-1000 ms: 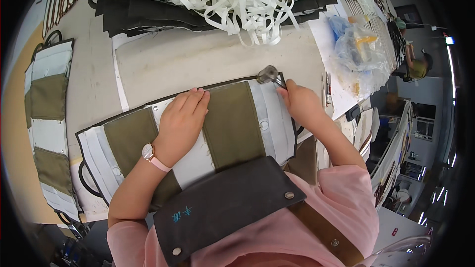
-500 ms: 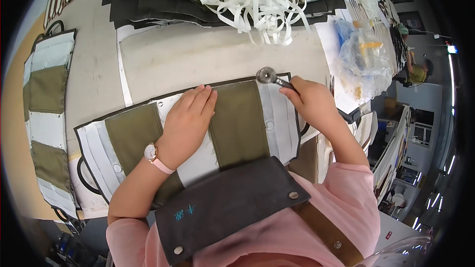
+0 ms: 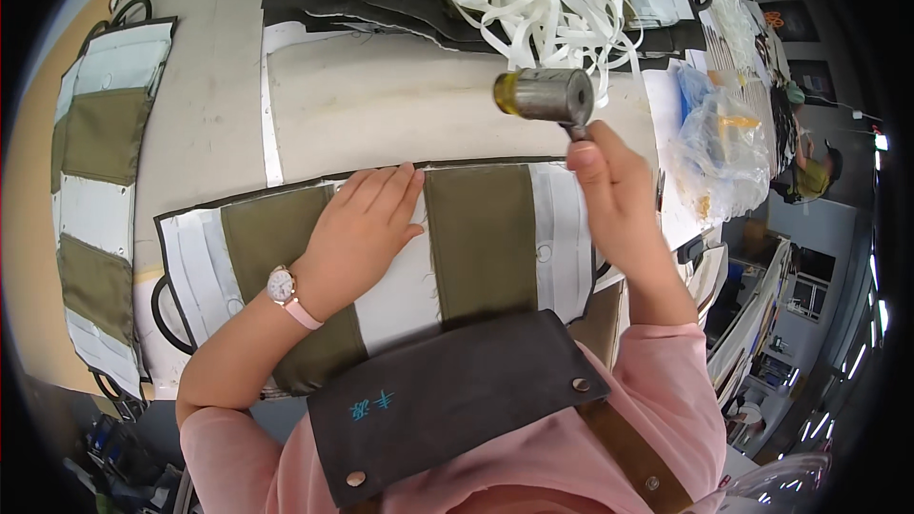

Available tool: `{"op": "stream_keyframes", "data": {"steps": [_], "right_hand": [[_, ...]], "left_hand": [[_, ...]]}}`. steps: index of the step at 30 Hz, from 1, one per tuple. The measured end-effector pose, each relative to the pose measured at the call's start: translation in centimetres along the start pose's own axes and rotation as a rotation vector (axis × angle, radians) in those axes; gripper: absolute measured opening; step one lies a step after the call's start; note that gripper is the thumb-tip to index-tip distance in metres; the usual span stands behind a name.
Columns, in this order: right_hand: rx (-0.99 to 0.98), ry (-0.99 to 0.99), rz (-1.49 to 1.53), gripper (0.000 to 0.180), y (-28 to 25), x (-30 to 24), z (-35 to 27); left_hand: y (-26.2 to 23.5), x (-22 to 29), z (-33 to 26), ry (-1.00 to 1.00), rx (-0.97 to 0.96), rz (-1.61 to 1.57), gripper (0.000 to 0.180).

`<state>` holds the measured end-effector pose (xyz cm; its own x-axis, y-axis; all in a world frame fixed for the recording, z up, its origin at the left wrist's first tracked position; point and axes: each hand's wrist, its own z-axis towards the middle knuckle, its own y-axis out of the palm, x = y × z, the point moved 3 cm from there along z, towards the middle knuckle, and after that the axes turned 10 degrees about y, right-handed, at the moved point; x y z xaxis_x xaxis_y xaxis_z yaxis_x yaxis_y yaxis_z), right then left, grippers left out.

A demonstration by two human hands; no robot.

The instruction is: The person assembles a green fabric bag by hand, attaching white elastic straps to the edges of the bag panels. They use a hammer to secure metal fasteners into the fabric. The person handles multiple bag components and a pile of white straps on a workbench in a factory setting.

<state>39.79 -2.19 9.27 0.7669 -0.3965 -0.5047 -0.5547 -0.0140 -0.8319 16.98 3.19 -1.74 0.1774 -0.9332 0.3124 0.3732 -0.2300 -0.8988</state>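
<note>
A striped panel of olive-green and white fabric [image 3: 481,252], edged in dark trim with black loop handles at its ends, lies flat on the worktable in front of me. My left hand [image 3: 365,233] rests on the panel with fingers stretched toward its far edge. In my right hand [image 3: 614,195] is a hammer [image 3: 545,95] with a cylindrical metal head and a yellowish face at one end. The hammer is raised over the panel's far right edge, with its head up and my fingers wrapped round the handle.
At the back lies a stack of dark panels [image 3: 371,0] under a heap of white strips [image 3: 543,0]. A similar olive-and-white panel [image 3: 105,138] lies at the left. Clear plastic bags [image 3: 719,138] are at the right. Farther right, a person [image 3: 814,171] is at work.
My right hand has lifted the hammer and turned it, so the head now stands higher and sideways. My left hand stays on the panel. The whole view has shifted slightly.
</note>
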Motion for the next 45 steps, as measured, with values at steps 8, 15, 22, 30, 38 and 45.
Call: {"op": "stream_keyframes", "data": {"steps": [8, 15, 22, 30, 38, 45], "right_hand": [[-0.283, -0.171, -0.366, 0.045, 3.2, 1.3, 1.4], [-0.295, 0.051, -0.412, 0.045, 6.5, 1.7, 1.3], [-0.245, -0.045, -0.133, 0.037, 2.6, -2.6, 1.7], [-0.239, -0.304, -0.299, 0.039, 11.3, -6.9, 3.1], [-0.067, -0.297, -0.218, 0.038, 9.7, -8.1, 1.7], [-0.125, -0.382, -0.515, 0.038, 15.4, -7.8, 0.9]], "left_hand": [[-1.9, -0.1, -3.4, 0.000, -0.057, 0.048, 0.052], [-3.0, -1.6, -5.1, -0.115, -0.063, -0.042, 0.062], [-2.9, -1.2, -6.6, -0.040, 0.006, 0.079, 0.046], [-3.1, -0.5, -6.6, 0.014, 0.135, 0.182, 0.022], [-4.6, -0.9, -7.6, -0.088, 0.058, -0.056, 0.033], [-9.3, -2.5, -12.1, -0.408, -0.134, 0.201, 0.046]]}}
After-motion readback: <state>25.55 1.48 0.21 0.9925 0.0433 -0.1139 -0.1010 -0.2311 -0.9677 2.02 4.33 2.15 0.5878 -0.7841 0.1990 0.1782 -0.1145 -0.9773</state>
